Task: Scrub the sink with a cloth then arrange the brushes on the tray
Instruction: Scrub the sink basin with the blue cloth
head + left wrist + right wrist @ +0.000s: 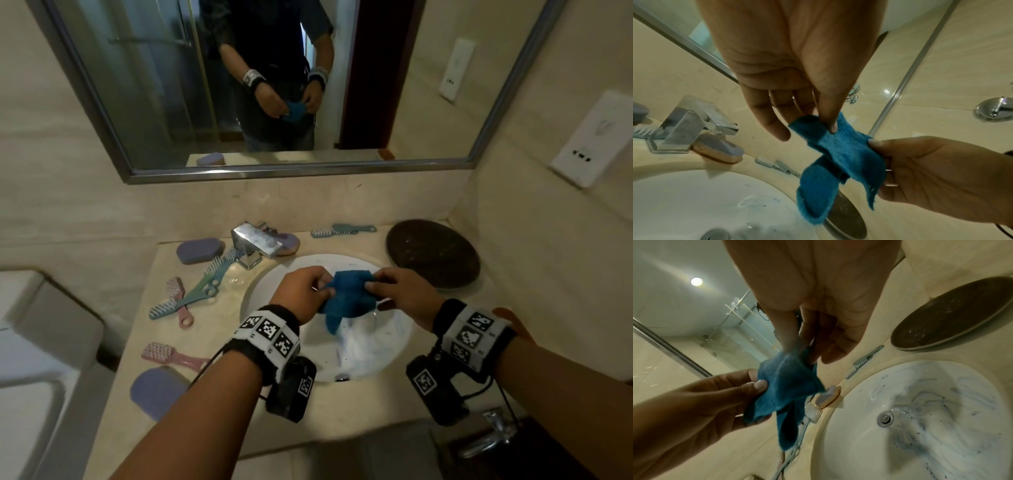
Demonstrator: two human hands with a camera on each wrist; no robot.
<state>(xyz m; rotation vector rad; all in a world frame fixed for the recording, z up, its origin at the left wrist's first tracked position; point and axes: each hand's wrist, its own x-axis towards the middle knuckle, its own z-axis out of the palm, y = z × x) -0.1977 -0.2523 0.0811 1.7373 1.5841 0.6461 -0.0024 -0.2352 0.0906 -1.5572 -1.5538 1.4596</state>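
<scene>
While over sink (274, 277), pinched cloth (346, 294)

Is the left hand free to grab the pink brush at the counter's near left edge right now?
Probably not yet. The left hand pinches the cloth over the sink, sharing it with the right hand. The path to the pink brush looks unobstructed once it lets go.

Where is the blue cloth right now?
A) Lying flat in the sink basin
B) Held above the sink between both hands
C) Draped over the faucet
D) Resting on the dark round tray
B: the left hand and right hand each pinch an edge of the blue cloth, which hangs above the sink.
</scene>
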